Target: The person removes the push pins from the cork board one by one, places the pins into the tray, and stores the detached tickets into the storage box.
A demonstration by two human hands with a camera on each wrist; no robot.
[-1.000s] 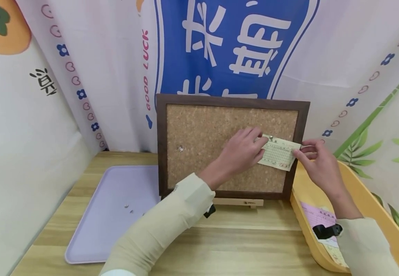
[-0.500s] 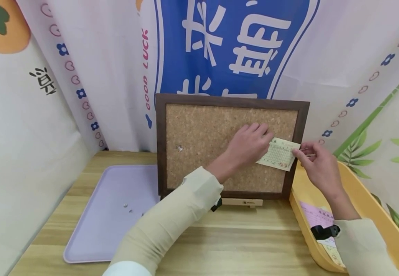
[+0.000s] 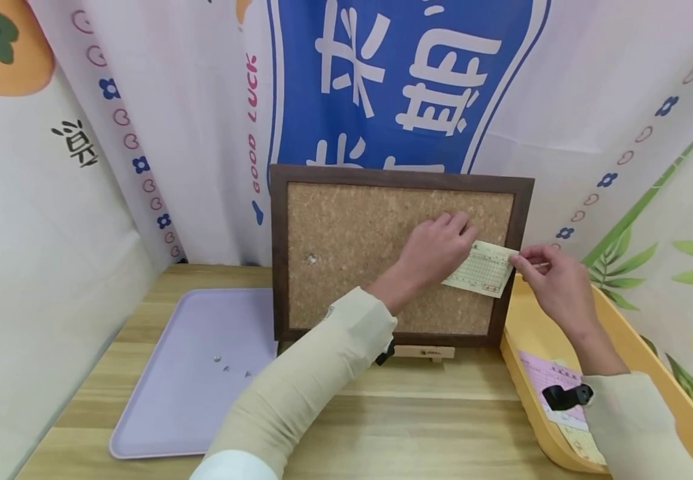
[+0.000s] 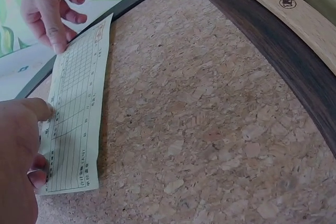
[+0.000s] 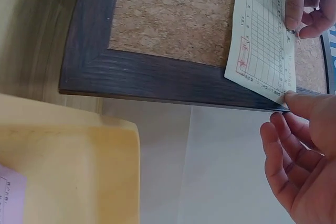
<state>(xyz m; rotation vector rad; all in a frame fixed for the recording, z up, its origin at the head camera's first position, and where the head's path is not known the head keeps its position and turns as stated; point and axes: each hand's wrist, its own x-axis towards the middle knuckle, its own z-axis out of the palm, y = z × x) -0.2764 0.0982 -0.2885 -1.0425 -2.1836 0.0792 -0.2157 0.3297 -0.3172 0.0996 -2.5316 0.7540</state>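
A framed corkboard [image 3: 358, 233] stands upright at the back of the table. A pale green receipt slip [image 3: 480, 270], printed with a grid and a red stamp, lies tilted over its right side. My left hand [image 3: 436, 252] is at the slip's upper left edge, thumb and fingers curled around a small thumbtack mostly hidden by them. My right hand [image 3: 556, 287] pinches the upper right corner, thumb on the paper over the dark frame, as the right wrist view shows. In the left wrist view the slip [image 4: 79, 114] runs between both hands, its long lower edge slightly off the cork.
A lilac tray [image 3: 172, 400] at the left holds several small metal tacks [image 3: 217, 359]. At the right stands a yellow bin [image 3: 535, 427] with pink [image 3: 553, 387] and other paper slips. A silvery spot [image 3: 312, 259] marks the board's left side. Printed curtains hang behind.
My left hand has moved slightly right and now covers the tack that showed at the slip's top edge a second ago. My right hand has stayed at the corner.
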